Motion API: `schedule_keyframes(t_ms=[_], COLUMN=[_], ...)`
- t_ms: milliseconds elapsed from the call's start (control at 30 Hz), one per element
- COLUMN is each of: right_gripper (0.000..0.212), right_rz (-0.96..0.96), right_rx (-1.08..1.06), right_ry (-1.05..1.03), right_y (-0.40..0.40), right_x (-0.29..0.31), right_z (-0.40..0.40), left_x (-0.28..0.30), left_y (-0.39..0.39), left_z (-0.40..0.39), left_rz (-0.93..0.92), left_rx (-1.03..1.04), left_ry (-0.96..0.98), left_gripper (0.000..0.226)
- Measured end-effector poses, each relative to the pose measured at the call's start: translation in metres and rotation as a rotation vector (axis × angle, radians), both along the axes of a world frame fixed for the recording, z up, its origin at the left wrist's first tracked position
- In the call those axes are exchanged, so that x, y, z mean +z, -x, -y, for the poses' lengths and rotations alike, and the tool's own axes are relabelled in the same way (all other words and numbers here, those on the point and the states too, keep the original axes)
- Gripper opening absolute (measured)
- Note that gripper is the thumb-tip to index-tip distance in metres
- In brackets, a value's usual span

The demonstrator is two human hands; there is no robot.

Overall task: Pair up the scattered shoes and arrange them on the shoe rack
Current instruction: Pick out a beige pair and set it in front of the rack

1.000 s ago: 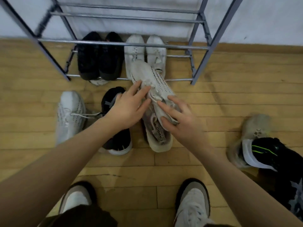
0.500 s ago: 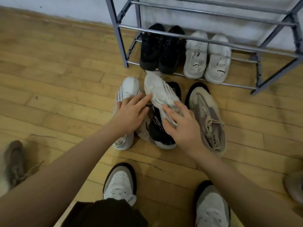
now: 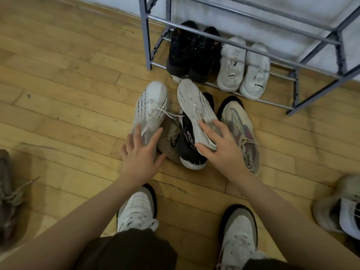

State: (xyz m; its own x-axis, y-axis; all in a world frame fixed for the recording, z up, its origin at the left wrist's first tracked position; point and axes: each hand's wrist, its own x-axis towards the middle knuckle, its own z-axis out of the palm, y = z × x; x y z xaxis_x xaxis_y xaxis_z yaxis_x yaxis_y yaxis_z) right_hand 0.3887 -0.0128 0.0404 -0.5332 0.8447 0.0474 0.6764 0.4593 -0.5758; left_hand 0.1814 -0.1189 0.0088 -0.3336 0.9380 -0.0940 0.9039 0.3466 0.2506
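Left hand (image 3: 141, 158) is spreading wide, fingers fanned, palm pressing down on the heel end of the left white shoe (image 3: 151, 112); it is lying on the shoe, not gripping it. Right hand (image 3: 224, 151) is also splaying open, fingertips resting on the rear of the right white shoe (image 3: 194, 108), thumb tucking under that shoe's edge near the collar. Whether it is actually clamping the shoe, I cannot tell.

Both white shoes are pointing toes toward the rack (image 3: 145, 36), dotted black lines running down their sides, and they are sitting apart with a black shoe (image 3: 190, 147) between them. The right white shoe is lying on top of that black shoe, which is showing white letters on its tongue, partly readable as "PAOR". A brown shoe (image 3: 168, 139) is wedging between the left white shoe and the black one.

Just right of the right hand, a beige shoe (image 3: 239, 125) is lying on the floor (image 3: 68, 84), reading "CAPRO" near its heel.

On the rack's bottom tier, 2 black shoes (image 3: 191, 53) are sitting side by side, then 2 white shoes (image 3: 243, 67) beside them, each carrying a small tag, the lettering too small to read fully.
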Motion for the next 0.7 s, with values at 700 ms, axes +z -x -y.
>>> schedule_keyframes(t_ms=[700], right_gripper=[0.046], right_rz=[-0.176], right_rx=[-0.123], right_ry=[-0.02], right_y=[0.015], right_x=[0.04], right_z=[0.001], left_x=[0.045], left_y=[0.011], left_z=[-0.008], left_rz=[0.178], left_rx=[0.111], left_ry=[-0.368], left_gripper=[0.052])
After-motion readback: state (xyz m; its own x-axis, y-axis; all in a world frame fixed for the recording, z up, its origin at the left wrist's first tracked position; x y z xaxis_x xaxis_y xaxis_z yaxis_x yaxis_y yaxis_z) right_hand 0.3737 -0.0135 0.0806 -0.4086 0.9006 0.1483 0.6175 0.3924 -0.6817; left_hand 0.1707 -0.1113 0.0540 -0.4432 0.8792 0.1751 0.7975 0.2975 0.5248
